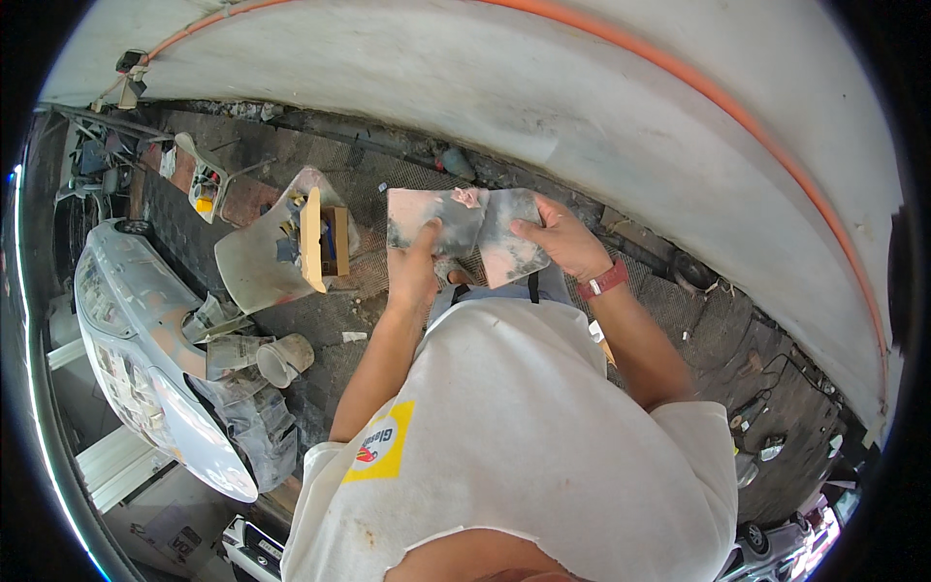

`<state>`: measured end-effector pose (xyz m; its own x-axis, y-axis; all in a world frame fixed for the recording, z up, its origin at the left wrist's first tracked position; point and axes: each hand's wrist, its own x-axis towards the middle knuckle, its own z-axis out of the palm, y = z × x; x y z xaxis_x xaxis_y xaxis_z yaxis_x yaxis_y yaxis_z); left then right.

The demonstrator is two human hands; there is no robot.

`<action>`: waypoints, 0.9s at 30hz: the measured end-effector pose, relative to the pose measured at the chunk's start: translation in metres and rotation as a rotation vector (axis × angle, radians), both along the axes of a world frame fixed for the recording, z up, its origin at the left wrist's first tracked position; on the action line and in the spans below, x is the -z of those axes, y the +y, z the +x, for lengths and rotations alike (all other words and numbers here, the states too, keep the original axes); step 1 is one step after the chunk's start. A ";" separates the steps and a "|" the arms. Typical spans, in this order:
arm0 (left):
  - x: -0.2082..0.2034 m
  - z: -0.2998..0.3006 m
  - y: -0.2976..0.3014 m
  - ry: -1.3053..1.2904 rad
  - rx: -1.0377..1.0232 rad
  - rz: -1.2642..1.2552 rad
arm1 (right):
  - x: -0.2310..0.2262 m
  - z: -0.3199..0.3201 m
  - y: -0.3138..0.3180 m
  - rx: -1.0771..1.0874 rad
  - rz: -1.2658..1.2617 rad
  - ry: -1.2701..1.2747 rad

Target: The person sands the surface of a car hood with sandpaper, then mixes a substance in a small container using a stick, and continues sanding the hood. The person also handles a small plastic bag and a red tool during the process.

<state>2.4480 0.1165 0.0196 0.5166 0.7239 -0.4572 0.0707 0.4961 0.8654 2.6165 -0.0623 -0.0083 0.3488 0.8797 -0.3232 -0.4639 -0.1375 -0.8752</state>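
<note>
Left plate (412, 215) and right plate (506, 257) sit at the torso's (543, 398) 12 o'clock, clamped by left fingers (433, 229) and right fingers (525, 230) respectively. Both appear light, stiff; grip outer edges, clear of probably slippery pink paste (465, 197).

Orange hose (698, 85), grey car (155, 312) (partly papered), whitish bucket (277, 369)

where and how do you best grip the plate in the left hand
Probably best pinched from above and below at its near edge, coming from the near side, where the left hand is: the plate looks flat and thin, and the pink lump sits toward its far right corner, clear of that edge.
</note>
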 end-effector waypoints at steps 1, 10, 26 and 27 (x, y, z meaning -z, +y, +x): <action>0.003 0.000 0.003 0.039 -0.038 0.004 | 0.003 -0.001 -0.002 -0.056 -0.010 -0.129; 0.045 -0.009 0.017 0.056 0.162 0.152 | -0.026 -0.056 0.052 0.036 -0.077 -1.386; 0.009 -0.062 0.011 -0.158 -0.126 -0.081 | 0.067 0.024 0.008 0.593 -0.302 -0.388; 0.005 -0.063 0.009 -0.156 -0.111 -0.089 | 0.065 0.021 0.005 0.603 -0.261 -0.232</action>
